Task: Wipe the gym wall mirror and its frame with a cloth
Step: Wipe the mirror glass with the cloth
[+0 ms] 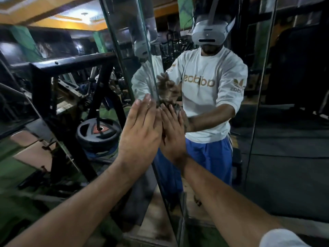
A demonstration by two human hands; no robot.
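The mirror meets its neighbour at a vertical edge. Both hands, left and right, press flat-fingered there, a cloth under the right fingers.

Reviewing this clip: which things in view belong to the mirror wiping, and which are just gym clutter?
In use: mirror, its edge strip, cloth under the right hand, left hand.
Lying about: weight plate, black steel rack.

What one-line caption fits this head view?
Left hand flat beside the mirror's edge, right hand pressing a cloth there.
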